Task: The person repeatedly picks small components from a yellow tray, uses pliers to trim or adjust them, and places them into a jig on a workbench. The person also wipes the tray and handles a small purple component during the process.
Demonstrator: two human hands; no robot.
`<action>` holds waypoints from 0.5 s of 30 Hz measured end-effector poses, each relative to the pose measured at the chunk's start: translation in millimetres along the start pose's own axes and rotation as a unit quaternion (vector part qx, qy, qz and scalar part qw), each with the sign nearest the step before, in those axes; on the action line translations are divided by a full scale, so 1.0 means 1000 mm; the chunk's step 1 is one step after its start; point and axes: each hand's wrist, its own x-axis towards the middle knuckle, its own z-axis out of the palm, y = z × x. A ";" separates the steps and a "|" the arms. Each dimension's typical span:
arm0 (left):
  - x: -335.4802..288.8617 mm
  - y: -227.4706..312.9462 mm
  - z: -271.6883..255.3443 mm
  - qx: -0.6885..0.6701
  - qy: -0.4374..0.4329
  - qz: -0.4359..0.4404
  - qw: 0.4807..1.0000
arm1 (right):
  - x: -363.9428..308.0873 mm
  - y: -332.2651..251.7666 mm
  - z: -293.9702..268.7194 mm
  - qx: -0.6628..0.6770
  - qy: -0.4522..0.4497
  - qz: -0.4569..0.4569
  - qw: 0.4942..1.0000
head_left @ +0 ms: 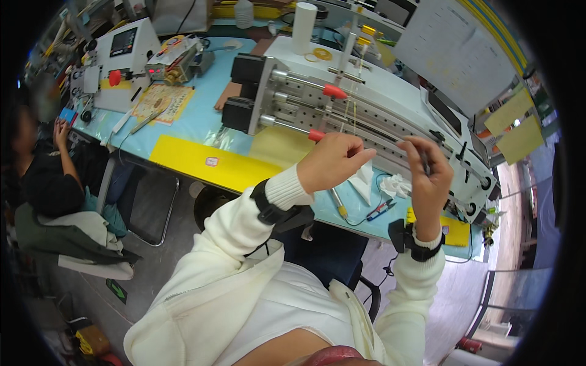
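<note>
My left hand [332,161] is closed, thumb and forefinger together, just in front of a metal machine [366,125] with steel rods and a perforated bed. Whatever it pinches, if anything, is too small to make out. To the right, my right hand [432,180] is raised with its fingers curled in toward the thumb; what lies between them cannot be made out. Red caps [334,91] sit on the rod ends near my left hand. Thin yellow strands [349,113] cross the machine bed. Below and between my hands lie crumpled white tissue [397,185] and a pen-like tool [337,202].
A yellow strip [213,161] runs along the table's front edge. Black motors [247,67] stick out from the machine's left end. A white roll [303,27] stands behind it. At the left are a white device with a screen [122,52] and a seated person [52,177].
</note>
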 end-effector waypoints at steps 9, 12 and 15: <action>-0.040 0.014 0.027 0.001 -0.045 0.024 0.999 | 0.042 0.015 0.074 -0.057 -0.128 0.163 0.977; -0.043 0.021 0.019 -0.058 0.020 0.017 0.998 | 0.039 0.013 0.073 -0.021 -0.095 0.136 0.986; -0.023 0.019 0.001 0.107 0.167 0.019 0.980 | 0.041 0.007 0.063 0.008 -0.034 0.024 0.999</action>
